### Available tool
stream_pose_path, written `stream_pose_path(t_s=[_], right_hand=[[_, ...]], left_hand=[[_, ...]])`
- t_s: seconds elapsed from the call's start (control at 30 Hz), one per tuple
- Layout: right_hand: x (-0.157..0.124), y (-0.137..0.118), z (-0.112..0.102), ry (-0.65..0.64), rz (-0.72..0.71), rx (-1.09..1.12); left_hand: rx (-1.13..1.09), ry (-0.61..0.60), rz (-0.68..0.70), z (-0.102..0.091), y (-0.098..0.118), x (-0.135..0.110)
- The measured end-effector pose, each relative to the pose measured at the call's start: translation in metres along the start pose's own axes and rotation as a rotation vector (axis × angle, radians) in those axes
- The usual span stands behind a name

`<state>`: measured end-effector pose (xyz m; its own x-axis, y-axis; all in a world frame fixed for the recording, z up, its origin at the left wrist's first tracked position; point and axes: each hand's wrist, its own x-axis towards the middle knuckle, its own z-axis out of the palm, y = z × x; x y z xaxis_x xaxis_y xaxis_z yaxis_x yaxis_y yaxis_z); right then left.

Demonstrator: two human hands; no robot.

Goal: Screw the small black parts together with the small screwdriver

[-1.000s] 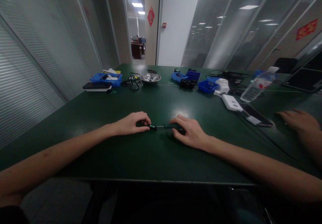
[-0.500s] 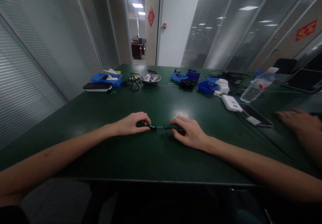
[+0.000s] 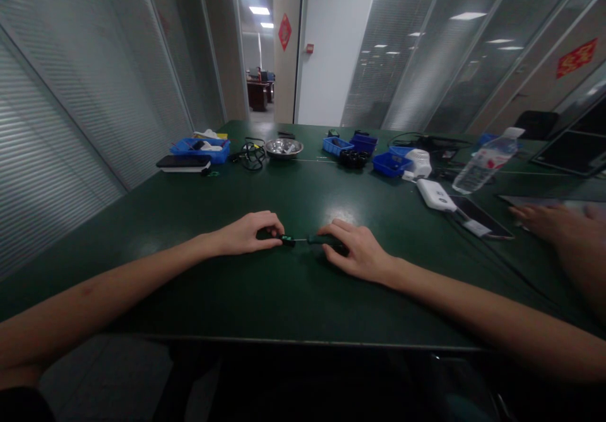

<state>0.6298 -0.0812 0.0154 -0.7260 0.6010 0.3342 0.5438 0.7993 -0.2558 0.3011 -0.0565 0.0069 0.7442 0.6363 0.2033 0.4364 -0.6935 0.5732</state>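
Both my hands rest on a dark green table (image 3: pixel 265 295). My left hand (image 3: pixel 249 232) is closed in a pinch on a small dark part (image 3: pixel 285 240) lying on the table. My right hand (image 3: pixel 356 249) is closed over the dark handle of a small screwdriver (image 3: pixel 318 239). The thin shaft of the screwdriver points left and meets the small part between the two hands.
At the far side stand blue bins (image 3: pixel 201 149), a tangle of cable (image 3: pixel 250 155), a metal bowl (image 3: pixel 283 147), more blue bins (image 3: pixel 391 163), a white device (image 3: pixel 435 194), a phone (image 3: pixel 480 218) and a water bottle (image 3: pixel 485 160). Another person's hand (image 3: pixel 558 226) rests at the right.
My hands have hardly moved. The other person's hand at the right has shifted a little to the right and a flat grey sheet now shows beside it.
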Motion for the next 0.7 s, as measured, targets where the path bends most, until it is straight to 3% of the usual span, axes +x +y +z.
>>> stream_pose_path(t_s=[0.37, 0.7], right_hand=[[0.002, 0.002, 0.006, -0.151, -0.07, -0.053], [0.001, 0.001, 0.006, -0.134, -0.076, -0.036]], left_hand=[[-0.035, 0.011, -0.007, 0.005, 0.003, 0.003], [-0.075, -0.018, -0.024, 0.009, 0.014, 0.004]])
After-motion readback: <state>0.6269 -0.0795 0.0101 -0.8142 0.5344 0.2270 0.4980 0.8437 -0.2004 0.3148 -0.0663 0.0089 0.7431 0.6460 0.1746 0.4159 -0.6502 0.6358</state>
